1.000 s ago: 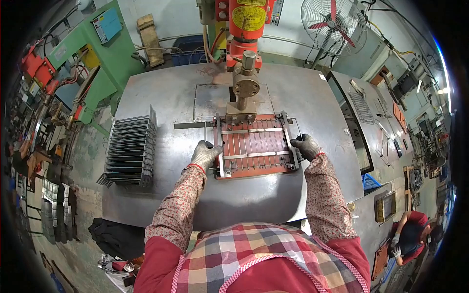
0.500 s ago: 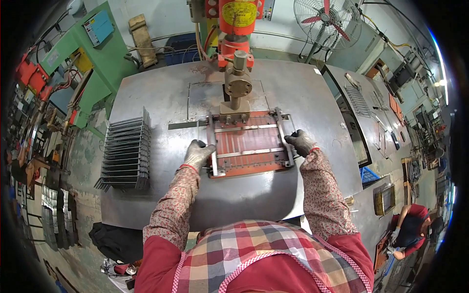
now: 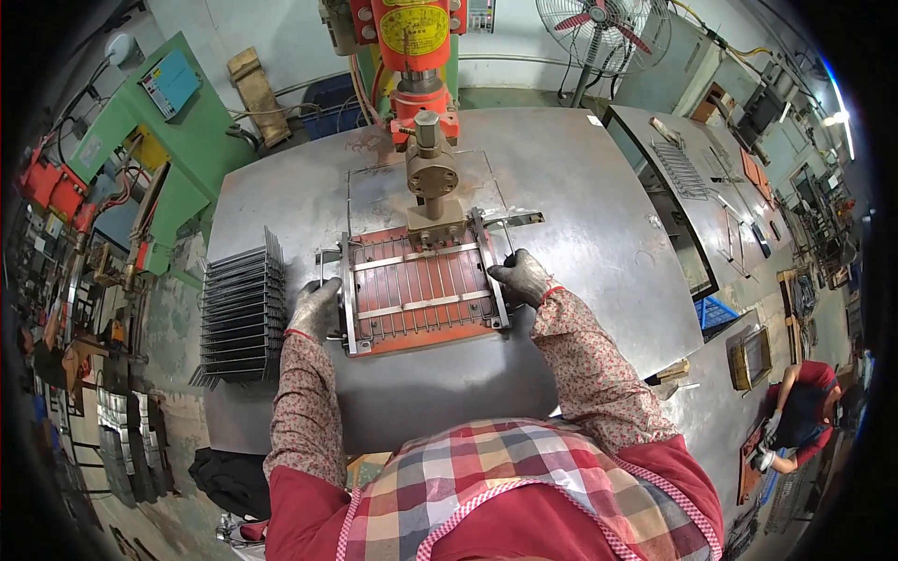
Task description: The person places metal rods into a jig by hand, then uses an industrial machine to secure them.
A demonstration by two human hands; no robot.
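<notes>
Surface (image 3: pixel 608 280), press (image 3: pixel 433 173), fixture (image 3: pixel 426 338): held at both sides

Grey metal surface spreads across the middle of the view. We see the red-and-bronze press standing over the far edge of the red fixture; whether its block touches, we cannot tell. Fixture lies flat on the surface, before the body. Stack of wire racks (image 3: pixel 241 313) sits to its left, apart. Thin wires (image 3: pixel 421 280) run lengthwise in the fixture, beneath crossbars. Gloved left grip (image 3: pixel 316 307) closes round the left handle (image 3: pixel 323 268), fingers partly hidden; right grip (image 3: pixel 524 278) curls closed on the right handle (image 3: pixel 508 240).
</notes>
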